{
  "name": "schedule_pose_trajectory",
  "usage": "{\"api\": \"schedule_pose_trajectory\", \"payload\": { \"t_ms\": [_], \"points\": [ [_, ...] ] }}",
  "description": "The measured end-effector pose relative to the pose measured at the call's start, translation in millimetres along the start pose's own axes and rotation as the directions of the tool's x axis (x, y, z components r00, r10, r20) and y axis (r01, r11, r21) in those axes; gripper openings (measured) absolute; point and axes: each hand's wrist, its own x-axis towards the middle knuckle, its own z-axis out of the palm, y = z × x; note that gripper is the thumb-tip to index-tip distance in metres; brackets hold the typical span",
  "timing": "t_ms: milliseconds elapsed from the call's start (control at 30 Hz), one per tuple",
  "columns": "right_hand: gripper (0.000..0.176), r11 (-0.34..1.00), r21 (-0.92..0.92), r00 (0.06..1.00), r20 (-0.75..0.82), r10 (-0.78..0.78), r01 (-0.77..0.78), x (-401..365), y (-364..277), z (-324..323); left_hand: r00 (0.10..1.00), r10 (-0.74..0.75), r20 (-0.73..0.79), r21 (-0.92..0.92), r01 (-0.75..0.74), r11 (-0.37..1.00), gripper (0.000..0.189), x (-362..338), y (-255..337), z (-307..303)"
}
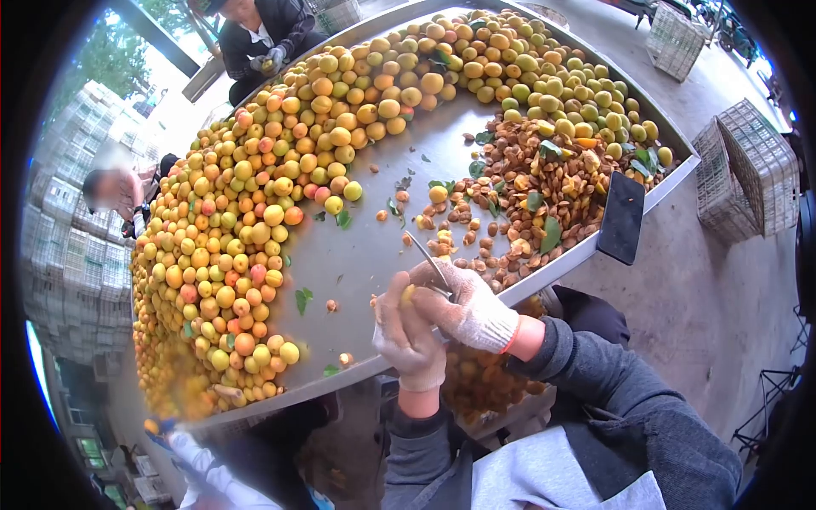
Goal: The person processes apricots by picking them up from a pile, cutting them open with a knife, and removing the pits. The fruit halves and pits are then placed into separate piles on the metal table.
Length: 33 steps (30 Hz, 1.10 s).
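Observation:
My left hand (409,340), in a white knit glove, is closed at the table's near edge. A bit of yellow apricot (408,295) shows between its fingers; most of the fruit is hidden. Pressed close beside it, my right hand (467,308), also gloved, grips a thin-bladed knife (427,257) whose blade points up and away to the left. Just beyond both hands, brown apricot pits (544,208) lie heaped on the metal table (340,263), with a few green leaves among them. Whole apricots (255,183) are piled along the left and far sides.
A black phone (622,217) rests on the right rim. Below the near edge is a container of yellow fruit pieces (489,378). Plastic crates (748,170) stand to the right. Co-workers are at the far side (263,38), the left (127,191) and the lower left (204,472).

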Motion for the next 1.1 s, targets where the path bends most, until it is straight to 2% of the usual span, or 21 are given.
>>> {"api": "schedule_pose_trajectory", "payload": {
  "t_ms": [33, 100, 233, 267, 300, 333, 367, 433, 467, 500, 567, 633, 667, 733, 767, 800, 867, 900, 1000, 1067, 1100],
  "points": [
    [0.025, 0.994, -0.104, 0.999, -0.014, -0.038, 0.037, -0.5, 0.4, 0.8, 1.0, -0.002, 0.003, 0.003, 0.002, 1.0, 0.025, -1.7, 1.4, 0.4],
    [0.025, 0.987, -0.159, 1.0, 0.005, -0.001, 0.002, 0.1, -4.8, -0.3, 0.983, -0.184, -0.007, -0.084, 0.183, 0.98, 0.027, -4.3, 5.6, 1.9],
    [0.025, 0.959, -0.284, 1.0, 0.007, 0.02, -0.018, 0.8, -4.9, -0.4, 0.957, -0.289, -0.01, -0.071, 0.288, 0.955, 0.031, -8.1, -1.7, 7.8],
    [0.025, 0.959, -0.284, 1.0, 0.004, 0.02, -0.018, 0.1, 0.6, 0.9, 0.894, -0.448, -0.011, -0.341, 0.418, 0.842, 0.03, -9.3, -16.2, 8.6],
    [0.025, 0.944, -0.314, 0.994, -0.012, -0.11, 0.101, -0.6, 6.6, 3.3, 0.808, -0.589, 0.035, -0.583, 0.495, 0.644, 0.031, -6.9, -19.4, 9.6],
    [0.024, 0.913, -0.344, 0.97, -0.019, -0.241, 0.22, -0.2, 9.9, 5.1, 0.809, -0.587, 0.033, -0.584, 0.493, 0.645, 0.031, -7.1, -19.2, 10.3],
    [0.024, 0.913, -0.34, 0.97, -0.015, -0.243, 0.224, 0.0, 10.8, 3.1, 0.794, -0.606, 0.054, -0.606, 0.508, 0.612, 0.034, -7.2, -17.9, 9.2],
    [0.023, 0.995, 0.02, 0.991, 0.091, 0.095, -0.098, 2.4, -8.9, -9.4, 0.779, -0.623, 0.07, -0.63, 0.519, 0.578, 0.038, -4.6, -19.0, 3.9],
    [0.021, 0.968, 0.1, 0.97, 0.102, 0.221, -0.231, 2.1, -14.8, -14.9, 0.729, -0.651, 0.213, -0.744, 0.553, 0.375, 0.039, -2.4, -24.5, -3.4],
    [0.021, 0.981, 0.032, 0.975, 0.125, 0.186, -0.191, 0.2, -20.4, -21.4, 0.679, -0.64, 0.36, -0.808, 0.57, 0.15, 0.04, -0.3, -29.2, -9.6],
    [0.021, 0.988, -0.039, 0.975, 0.159, 0.152, -0.147, -4.2, -20.0, -32.8, 0.661, -0.647, 0.381, -0.825, 0.559, 0.086, 0.04, 3.9, -35.3, -17.2],
    [0.023, 0.957, -0.253, 0.911, 0.411, -0.027, 0.142, -6.4, -12.9, -37.5, 0.642, -0.652, 0.402, -0.835, 0.549, 0.025, 0.041, 8.0, -33.0, -21.0],
    [0.023, 0.958, -0.251, 0.911, 0.413, -0.025, 0.14, -5.0, -11.4, -38.2, 0.609, -0.667, 0.428, -0.816, 0.578, 0.004, 0.041, 8.6, -29.6, -22.3],
    [0.024, 0.937, -0.318, 0.984, 0.139, -0.107, 0.147, -2.4, -21.1, -39.6, 0.569, -0.683, 0.458, -0.792, 0.61, -0.023, 0.041, 5.3, -27.3, -22.4],
    [0.023, 0.99, -0.135, 0.999, -0.041, 0.026, -0.031, -3.8, -30.7, -35.9, 0.588, -0.679, 0.439, -0.747, 0.659, 0.087, 0.041, 2.6, -28.6, -21.0],
    [0.022, 0.99, 0.126, 0.987, -0.14, 0.077, -0.06, -3.5, -42.8, -32.5, 0.609, -0.672, 0.422, -0.691, 0.695, 0.196, 0.041, 0.3, -29.3, -18.7],
    [0.021, 0.89, 0.454, 0.958, -0.269, 0.099, 0.036, -0.3, -43.9, -28.3, 0.559, -0.696, 0.451, -0.67, 0.727, 0.15, 0.042, -3.5, -29.0, -12.5],
    [0.019, 0.869, 0.477, 0.939, -0.342, 0.045, 0.132, 1.9, -39.3, -24.5, 0.508, -0.718, 0.476, -0.646, 0.756, 0.107, 0.043, -4.8, -28.1, -9.8],
    [0.019, 0.783, 0.547, 0.892, -0.452, -0.021, 0.296, 3.7, -42.8, -16.0, 0.456, -0.688, 0.564, -0.584, 0.809, 0.057, 0.045, -6.3, -17.7, -3.5],
    [0.019, 0.769, 0.566, 0.888, -0.46, -0.005, 0.298, 4.0, -44.7, -16.1, 0.413, -0.704, 0.578, -0.533, 0.844, 0.057, 0.046, -5.0, -7.8, 1.6],
    [0.019, 0.792, 0.506, 0.883, -0.462, -0.085, 0.341, 4.2, -44.9, -15.2, 0.376, -0.72, 0.583, -0.485, 0.872, 0.063, 0.047, -4.5, -3.5, 3.5]
  ]
}}
